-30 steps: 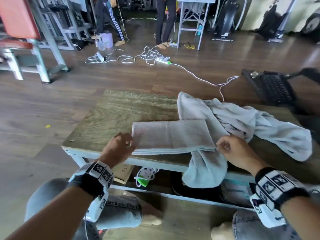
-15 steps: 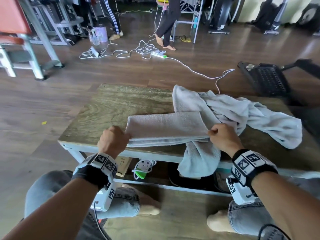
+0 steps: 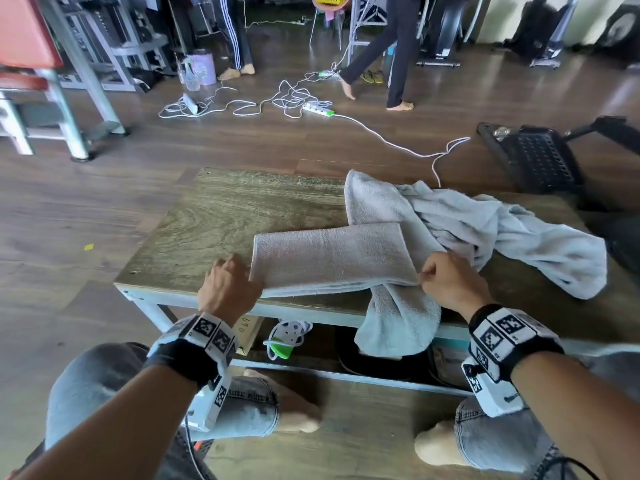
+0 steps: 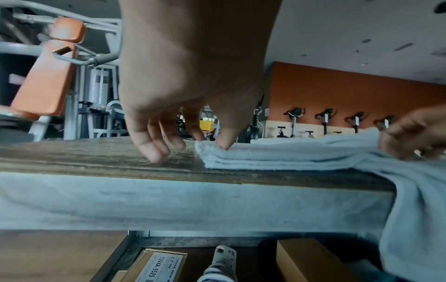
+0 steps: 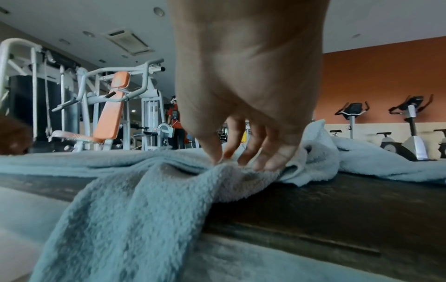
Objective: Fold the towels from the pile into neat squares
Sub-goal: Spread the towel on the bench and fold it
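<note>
A grey folded towel (image 3: 329,254) lies as a long strip near the front edge of the wooden table (image 3: 214,216). My left hand (image 3: 247,271) pinches its left end corner between thumb and forefinger (image 4: 212,142), and the other fingers (image 4: 154,152) touch the table top. My right hand (image 3: 424,277) pinches the strip's right end (image 5: 220,161). Under that end another grey towel (image 3: 398,320) hangs over the table's front edge. The crumpled pile of towels (image 3: 502,230) lies behind and to the right of my right hand.
A black chair (image 3: 540,161) stands past the table's right end. White cables and power strips (image 3: 318,110) trail over the floor behind, where a person (image 3: 388,57) walks. A gym bench (image 3: 41,81) stands at far left. Boxes (image 4: 311,261) sit on the shelf below.
Both hands have closed on the strip's ends and drawn it a little toward the front edge. It now lies flat. The person at the back has walked to the right.
</note>
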Tool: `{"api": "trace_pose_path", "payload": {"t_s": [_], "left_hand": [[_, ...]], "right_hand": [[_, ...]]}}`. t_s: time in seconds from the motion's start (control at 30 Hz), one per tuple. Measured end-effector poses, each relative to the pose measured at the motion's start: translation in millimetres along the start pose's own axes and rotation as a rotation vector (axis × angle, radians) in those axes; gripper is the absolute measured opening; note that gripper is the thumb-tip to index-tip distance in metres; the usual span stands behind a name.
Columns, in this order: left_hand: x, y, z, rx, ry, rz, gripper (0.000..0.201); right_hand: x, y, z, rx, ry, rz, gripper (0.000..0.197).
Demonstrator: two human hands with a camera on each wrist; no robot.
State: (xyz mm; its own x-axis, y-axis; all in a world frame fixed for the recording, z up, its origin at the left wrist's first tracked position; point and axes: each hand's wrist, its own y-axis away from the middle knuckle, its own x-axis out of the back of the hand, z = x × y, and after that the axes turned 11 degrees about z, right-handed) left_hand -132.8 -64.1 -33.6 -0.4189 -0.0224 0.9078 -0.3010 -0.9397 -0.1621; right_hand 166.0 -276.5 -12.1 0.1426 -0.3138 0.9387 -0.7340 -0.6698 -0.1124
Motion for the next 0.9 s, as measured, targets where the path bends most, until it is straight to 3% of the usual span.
{"api": "trace_pose_path", "payload": {"t_s": [0.03, 0.1, 0.17, 0.23, 0.33, 0.47, 0.57, 0.7, 0.77, 0.9], "left_hand": [[0, 2, 4, -0.072, -0.009, 0.035, 0.034], [-1, 6, 15, -0.272, 0.033, 0.074, 0.04], [-4, 13, 26, -0.481, 0.072, -0.009, 0.044], [-14, 20, 32, -0.576, 0.069, -0.126, 0.042], [-27, 23, 38, -0.57, 0.161, -0.072, 0.031], [-36, 5, 63, -0.626, 0.367, 0.066, 0.019], [-46, -17, 91, -0.553, 0.438, 0.119, 0.017], [-74, -26, 104, -0.513, 0.14, -0.053, 0.042], [-84, -19, 97, -0.51, 0.023, -0.109, 0.054], [-85, -16, 94, -0.502, -0.043, -0.143, 0.057]], "right_hand": [[-2, 1, -1, 0.058, -0.034, 0.061, 0.006], [-10, 1, -4, 0.25, -0.111, 0.113, 0.022], [-16, 3, -11, 0.431, -0.142, 0.002, 0.036], [-23, 6, -18, 0.496, -0.1, -0.108, 0.032], [-25, 5, -31, 0.437, -0.043, -0.048, 0.017], [-25, -11, -59, 0.473, 0.009, 0.076, 0.027], [-38, -28, -85, 0.523, -0.046, 0.028, 0.024], [-75, -43, -97, 0.49, 0.009, -0.154, 0.055], [-87, -39, -90, 0.524, 0.116, -0.133, 0.06], [-88, -34, -83, 0.533, 0.093, -0.063, 0.067]]}}
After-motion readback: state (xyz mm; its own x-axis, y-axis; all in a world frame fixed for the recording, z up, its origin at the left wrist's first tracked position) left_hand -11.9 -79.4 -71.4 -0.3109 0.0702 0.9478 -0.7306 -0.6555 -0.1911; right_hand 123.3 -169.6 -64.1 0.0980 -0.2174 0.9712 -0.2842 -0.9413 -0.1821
